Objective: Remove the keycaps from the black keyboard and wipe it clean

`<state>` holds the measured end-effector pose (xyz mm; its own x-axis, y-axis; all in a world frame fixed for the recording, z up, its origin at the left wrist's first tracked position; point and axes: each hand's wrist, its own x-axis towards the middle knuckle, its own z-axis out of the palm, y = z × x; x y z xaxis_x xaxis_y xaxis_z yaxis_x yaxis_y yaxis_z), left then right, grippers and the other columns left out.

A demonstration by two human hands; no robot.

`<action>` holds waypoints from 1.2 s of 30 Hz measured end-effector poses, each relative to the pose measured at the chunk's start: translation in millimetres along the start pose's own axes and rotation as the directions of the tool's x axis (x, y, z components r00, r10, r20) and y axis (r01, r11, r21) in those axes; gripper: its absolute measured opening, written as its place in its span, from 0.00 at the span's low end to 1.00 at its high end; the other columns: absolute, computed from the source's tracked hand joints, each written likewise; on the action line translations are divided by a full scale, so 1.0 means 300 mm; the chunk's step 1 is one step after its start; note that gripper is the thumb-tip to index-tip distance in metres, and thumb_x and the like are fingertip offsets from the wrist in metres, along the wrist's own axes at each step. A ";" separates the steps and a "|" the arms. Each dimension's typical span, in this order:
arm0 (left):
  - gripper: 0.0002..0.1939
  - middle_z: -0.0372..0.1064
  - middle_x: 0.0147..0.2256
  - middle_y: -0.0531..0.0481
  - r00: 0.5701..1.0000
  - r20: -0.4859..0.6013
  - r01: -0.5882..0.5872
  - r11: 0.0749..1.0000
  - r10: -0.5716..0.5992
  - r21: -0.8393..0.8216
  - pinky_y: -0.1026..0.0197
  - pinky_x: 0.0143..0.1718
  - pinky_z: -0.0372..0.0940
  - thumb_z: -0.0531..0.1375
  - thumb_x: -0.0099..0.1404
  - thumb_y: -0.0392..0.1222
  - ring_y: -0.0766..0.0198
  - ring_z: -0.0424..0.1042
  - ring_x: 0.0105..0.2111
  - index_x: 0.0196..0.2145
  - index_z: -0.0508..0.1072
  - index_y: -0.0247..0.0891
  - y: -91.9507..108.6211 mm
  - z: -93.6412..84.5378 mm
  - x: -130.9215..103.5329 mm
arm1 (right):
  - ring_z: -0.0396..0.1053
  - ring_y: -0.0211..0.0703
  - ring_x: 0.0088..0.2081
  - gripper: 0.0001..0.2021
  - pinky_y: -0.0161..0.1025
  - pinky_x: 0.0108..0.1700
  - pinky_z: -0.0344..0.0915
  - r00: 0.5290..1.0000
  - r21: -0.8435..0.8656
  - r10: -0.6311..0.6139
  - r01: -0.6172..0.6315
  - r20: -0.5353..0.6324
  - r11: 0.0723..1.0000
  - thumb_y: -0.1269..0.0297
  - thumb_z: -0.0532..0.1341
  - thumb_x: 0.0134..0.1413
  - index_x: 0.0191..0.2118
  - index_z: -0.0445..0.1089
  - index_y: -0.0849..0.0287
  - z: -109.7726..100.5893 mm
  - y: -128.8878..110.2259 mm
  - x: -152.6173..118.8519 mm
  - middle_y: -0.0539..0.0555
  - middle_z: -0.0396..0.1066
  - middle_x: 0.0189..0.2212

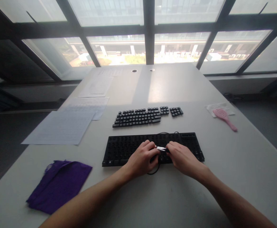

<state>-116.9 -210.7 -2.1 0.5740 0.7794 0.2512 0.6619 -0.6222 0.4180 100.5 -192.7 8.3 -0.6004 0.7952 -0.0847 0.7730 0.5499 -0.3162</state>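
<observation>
A black keyboard (124, 144) lies on the white table in front of me, many of its keys stripped of their caps. Over its right half, my left hand (144, 157) is closed around a small silver tool (161, 148) with a pointed, blade-like tip; its handle is hidden in the fingers. A thin black loop (155, 172) hangs below that hand, cable or handle I cannot tell. Close beside the tool's tip, my right hand (182, 157) pinches a small black piece (167, 150), too small to make out well. Removed keycaps (136, 118) stand in rows behind the keyboard.
A folded purple cloth (59, 185) lies at the left near my forearm. Printed sheets (60, 128) cover the table's left side. On the right, a pink hairbrush (226, 119) rests partly on a white wrapper (213, 108). Large windows rise beyond the table's far edge.
</observation>
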 end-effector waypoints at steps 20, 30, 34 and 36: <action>0.07 0.67 0.36 0.47 0.999 -0.039 0.008 0.999 -0.009 -0.031 0.56 0.43 0.65 0.58 0.66 0.34 0.59 0.64 0.39 0.40 0.75 0.38 -0.005 0.004 -0.003 | 0.67 0.44 0.36 0.07 0.38 0.37 0.59 0.999 0.087 0.006 -0.002 -0.049 0.996 0.78 0.58 0.59 0.34 0.65 0.59 0.001 0.012 0.004 0.55 0.69 0.35; 0.08 0.68 0.37 0.46 0.996 -0.085 -0.013 1.000 0.014 0.012 0.54 0.43 0.65 0.58 0.67 0.36 0.59 0.65 0.39 0.41 0.76 0.39 -0.003 0.014 -0.007 | 0.68 0.44 0.35 0.15 0.38 0.38 0.64 0.873 0.622 0.274 0.042 -0.404 0.782 0.57 0.54 0.67 0.35 0.74 0.59 -0.124 0.161 -0.012 0.54 0.70 0.33; 0.07 0.70 0.37 0.46 0.995 -0.078 -0.049 0.993 0.057 0.104 0.55 0.40 0.63 0.57 0.68 0.36 0.58 0.66 0.39 0.41 0.75 0.39 0.023 0.003 -0.007 | 0.68 0.43 0.34 0.15 0.38 0.35 0.64 0.855 0.669 0.291 0.085 -0.429 0.738 0.55 0.58 0.65 0.40 0.77 0.59 -0.126 0.198 -0.050 0.54 0.71 0.33; 0.07 0.70 0.37 0.46 0.996 -0.066 -0.055 0.990 0.064 0.128 0.55 0.39 0.62 0.57 0.69 0.37 0.58 0.66 0.39 0.40 0.75 0.39 0.048 0.002 -0.002 | 0.69 0.43 0.32 0.14 0.38 0.34 0.65 0.877 0.722 0.288 0.091 -0.384 0.686 0.55 0.60 0.63 0.40 0.77 0.59 -0.109 0.204 -0.069 0.53 0.71 0.31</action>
<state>-107.5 -220.2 3.3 0.5819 0.7413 0.3344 0.6856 -0.6684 0.2886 167.0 -167.1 21.8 -0.2247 0.9541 0.1977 0.3276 0.2651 -0.9068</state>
